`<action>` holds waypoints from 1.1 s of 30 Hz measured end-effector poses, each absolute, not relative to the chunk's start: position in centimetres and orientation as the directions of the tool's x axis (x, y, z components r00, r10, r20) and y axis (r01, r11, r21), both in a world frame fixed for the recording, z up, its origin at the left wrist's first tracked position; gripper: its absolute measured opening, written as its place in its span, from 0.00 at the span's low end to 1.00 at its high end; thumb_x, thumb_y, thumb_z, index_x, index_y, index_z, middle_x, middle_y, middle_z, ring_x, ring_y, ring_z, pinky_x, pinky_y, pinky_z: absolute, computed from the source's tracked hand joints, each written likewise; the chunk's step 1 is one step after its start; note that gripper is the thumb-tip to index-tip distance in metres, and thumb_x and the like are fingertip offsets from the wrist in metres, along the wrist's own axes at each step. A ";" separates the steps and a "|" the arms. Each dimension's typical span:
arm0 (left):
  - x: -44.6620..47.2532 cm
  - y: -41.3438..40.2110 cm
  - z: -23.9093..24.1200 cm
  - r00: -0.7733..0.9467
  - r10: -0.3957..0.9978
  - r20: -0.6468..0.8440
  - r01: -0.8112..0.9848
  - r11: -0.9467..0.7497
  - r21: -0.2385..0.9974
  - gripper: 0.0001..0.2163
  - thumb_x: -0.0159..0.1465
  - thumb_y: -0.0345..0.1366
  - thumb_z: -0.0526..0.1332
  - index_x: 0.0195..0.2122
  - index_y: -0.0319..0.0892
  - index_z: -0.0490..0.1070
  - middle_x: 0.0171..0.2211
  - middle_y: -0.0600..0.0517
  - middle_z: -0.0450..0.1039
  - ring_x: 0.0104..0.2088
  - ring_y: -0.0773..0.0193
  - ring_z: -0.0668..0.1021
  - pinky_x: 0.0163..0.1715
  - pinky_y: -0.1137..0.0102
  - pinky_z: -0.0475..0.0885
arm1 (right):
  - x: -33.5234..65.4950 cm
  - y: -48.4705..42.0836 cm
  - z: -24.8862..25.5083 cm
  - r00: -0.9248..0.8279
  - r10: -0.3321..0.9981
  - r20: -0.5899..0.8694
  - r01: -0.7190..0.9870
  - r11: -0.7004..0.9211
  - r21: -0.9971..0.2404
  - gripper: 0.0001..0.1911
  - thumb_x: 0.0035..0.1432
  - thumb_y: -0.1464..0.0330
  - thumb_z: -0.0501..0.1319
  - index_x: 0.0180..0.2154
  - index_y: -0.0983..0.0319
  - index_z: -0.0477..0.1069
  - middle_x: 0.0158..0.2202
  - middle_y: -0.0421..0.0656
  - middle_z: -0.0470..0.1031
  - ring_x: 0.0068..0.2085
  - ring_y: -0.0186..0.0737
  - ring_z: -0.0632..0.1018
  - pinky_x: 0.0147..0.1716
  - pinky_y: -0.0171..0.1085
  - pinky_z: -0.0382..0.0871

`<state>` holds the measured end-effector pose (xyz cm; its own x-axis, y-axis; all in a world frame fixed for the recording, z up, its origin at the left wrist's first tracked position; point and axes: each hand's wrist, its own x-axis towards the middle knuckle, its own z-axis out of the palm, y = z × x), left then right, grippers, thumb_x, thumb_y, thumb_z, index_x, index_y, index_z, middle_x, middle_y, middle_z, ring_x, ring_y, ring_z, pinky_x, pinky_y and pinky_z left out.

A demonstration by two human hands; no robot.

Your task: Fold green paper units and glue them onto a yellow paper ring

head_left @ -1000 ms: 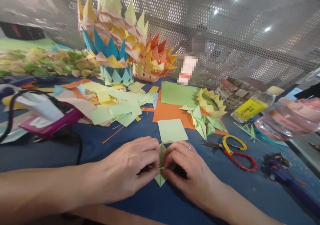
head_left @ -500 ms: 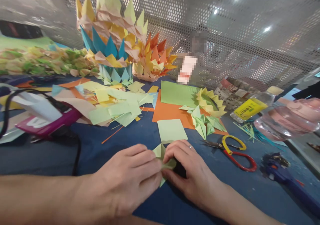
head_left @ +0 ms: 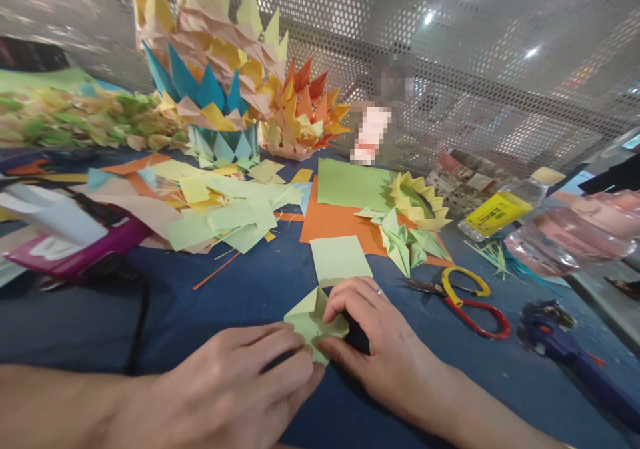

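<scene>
A pale green piece of paper (head_left: 311, 310), partly folded with creases and a raised flap, lies on the blue table between my hands. My left hand (head_left: 250, 376) touches its lower left side with the fingertips. With thumb and curled fingers, my right hand (head_left: 365, 329) grips the paper's right side; a ring shows on one finger. Just beyond sits a flat pale green square (head_left: 341, 260). Farther right are several folded green paper pieces (head_left: 397, 241) on an orange sheet (head_left: 325, 219), and scissors (head_left: 453, 292) with yellow and red handles.
A blue glue gun (head_left: 565, 342) lies at the right, near a pink bottle (head_left: 575, 232) and a yellow-labelled bottle (head_left: 500, 209). Paper scraps (head_left: 245, 209) and a purple tool (head_left: 80, 246) with a black cord occupy the left. Folded-paper crowns (head_left: 215, 96) stand behind.
My left hand has shifted left and down, uncovering more of the folded paper, which looks more spread out. My right hand stays nearly in place. The view has shifted slightly.
</scene>
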<state>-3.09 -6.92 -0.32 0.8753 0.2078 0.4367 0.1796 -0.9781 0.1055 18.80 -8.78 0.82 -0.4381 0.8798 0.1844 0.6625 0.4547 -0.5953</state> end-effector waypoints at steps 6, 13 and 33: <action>-3.7 -6.9 -1.0 0.902 0.195 0.384 0.160 -0.980 0.121 0.13 0.70 0.38 0.53 0.51 0.42 0.72 0.40 0.47 0.77 0.38 0.58 0.75 0.39 0.69 0.73 | 19.2 -8.9 1.1 -0.432 0.889 0.156 0.655 0.427 -0.624 0.07 0.62 0.72 0.61 0.38 0.59 0.64 0.42 0.41 0.70 0.47 0.40 0.70 0.49 0.40 0.64; -3.6 -6.7 0.0 0.917 0.157 0.366 0.132 -0.987 0.092 0.12 0.69 0.36 0.55 0.47 0.42 0.75 0.37 0.48 0.78 0.34 0.59 0.75 0.31 0.70 0.73 | 19.4 -8.9 1.0 -0.462 0.878 0.126 0.658 0.434 -0.616 0.08 0.63 0.76 0.58 0.40 0.58 0.63 0.43 0.41 0.69 0.48 0.40 0.69 0.51 0.41 0.63; -3.1 -7.3 0.1 0.859 0.201 0.470 0.209 -0.977 0.037 0.16 0.69 0.28 0.49 0.34 0.41 0.77 0.36 0.51 0.79 0.34 0.60 0.76 0.25 0.67 0.69 | 20.0 -8.6 0.6 -0.698 0.624 0.352 0.566 0.781 -0.264 0.16 0.64 0.77 0.53 0.48 0.55 0.72 0.44 0.41 0.74 0.47 0.40 0.69 0.46 0.42 0.66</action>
